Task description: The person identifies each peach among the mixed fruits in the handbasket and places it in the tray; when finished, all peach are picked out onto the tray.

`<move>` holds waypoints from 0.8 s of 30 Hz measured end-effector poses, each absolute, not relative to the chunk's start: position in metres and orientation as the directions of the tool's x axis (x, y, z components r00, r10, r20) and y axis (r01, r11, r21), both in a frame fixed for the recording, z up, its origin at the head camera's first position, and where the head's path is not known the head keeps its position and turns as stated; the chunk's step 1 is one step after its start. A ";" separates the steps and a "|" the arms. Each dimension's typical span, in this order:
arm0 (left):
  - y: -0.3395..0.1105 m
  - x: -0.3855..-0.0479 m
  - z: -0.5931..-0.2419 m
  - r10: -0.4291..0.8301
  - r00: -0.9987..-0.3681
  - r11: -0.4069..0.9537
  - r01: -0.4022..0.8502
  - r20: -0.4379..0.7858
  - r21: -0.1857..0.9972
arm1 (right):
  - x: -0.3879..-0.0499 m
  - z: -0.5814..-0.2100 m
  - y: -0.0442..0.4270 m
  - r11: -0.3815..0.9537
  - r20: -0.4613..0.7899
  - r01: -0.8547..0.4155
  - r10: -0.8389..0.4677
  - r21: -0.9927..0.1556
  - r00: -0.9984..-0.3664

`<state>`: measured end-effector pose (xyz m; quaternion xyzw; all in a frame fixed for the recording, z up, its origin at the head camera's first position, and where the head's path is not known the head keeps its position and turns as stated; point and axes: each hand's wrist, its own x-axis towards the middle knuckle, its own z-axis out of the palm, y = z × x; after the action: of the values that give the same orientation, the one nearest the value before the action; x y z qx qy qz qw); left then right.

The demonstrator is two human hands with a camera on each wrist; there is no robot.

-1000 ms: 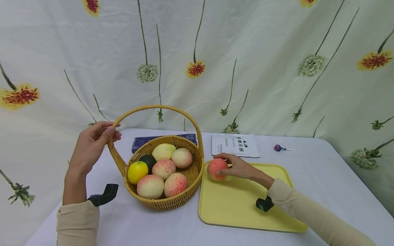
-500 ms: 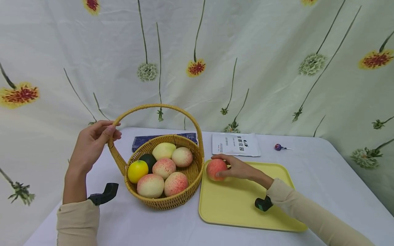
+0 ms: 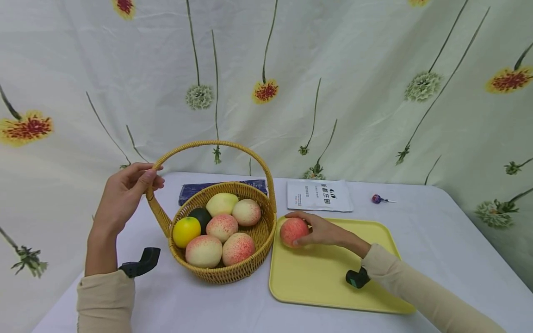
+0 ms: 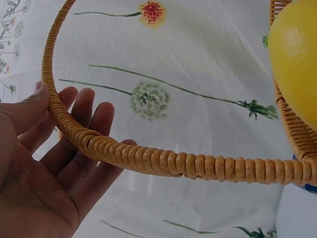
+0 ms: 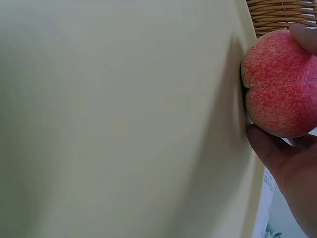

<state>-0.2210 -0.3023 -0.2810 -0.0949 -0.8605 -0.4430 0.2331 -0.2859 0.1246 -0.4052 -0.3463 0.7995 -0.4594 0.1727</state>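
My left hand (image 3: pixel 122 199) holds the left side of the handle of a wicker basket (image 3: pixel 226 276), its thumb and fingers on either side of the handle (image 4: pixel 143 156) in the left wrist view. Inside the basket lie a yellow lemon-like fruit (image 3: pixel 186 232), a dark green fruit (image 3: pixel 201 220), a pale yellow-green fruit (image 3: pixel 222 205) and several pink-speckled peaches (image 3: pixel 238 249). My right hand (image 3: pixel 322 231) grips a redder peach (image 3: pixel 293 232) at the left edge of a yellow tray (image 3: pixel 316 289). In the right wrist view thumb and fingers reach round this peach (image 5: pixel 282 84).
Behind the basket lies a dark blue flat package (image 3: pixel 193 192). A white printed pouch (image 3: pixel 318 196) lies beyond the tray, and a lollipop (image 3: pixel 376 199) is to its right. A flower-patterned cloth (image 3: pixel 354 92) hangs at the back of the white-covered table (image 3: pixel 200 310).
The right hand and the peach have barely shifted, sitting slightly lower at the tray's left edge. The left hand stays on the basket handle, and the basket has not moved.
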 end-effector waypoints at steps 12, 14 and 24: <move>-0.301 -0.221 -0.280 -0.042 -0.871 0.592 0.374 0.490 0.714 | -0.288 -0.406 0.126 0.352 0.041 -0.423 -0.727 -0.835 -0.686; -0.301 -0.221 -0.280 -0.041 -0.871 0.590 0.374 0.489 0.715 | -0.288 -0.406 0.126 0.359 0.036 -0.422 -0.725 -0.833 -0.687; -0.301 -0.220 -0.279 -0.038 -0.869 0.592 0.378 0.493 0.712 | -0.285 -0.401 0.123 0.367 0.038 -0.426 -0.719 -0.827 -0.694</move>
<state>-0.2195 -0.3009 -0.2793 -0.0989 -0.8605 -0.4408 0.2356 -0.2847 0.1229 -0.4007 -0.3534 0.8097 -0.4376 0.1675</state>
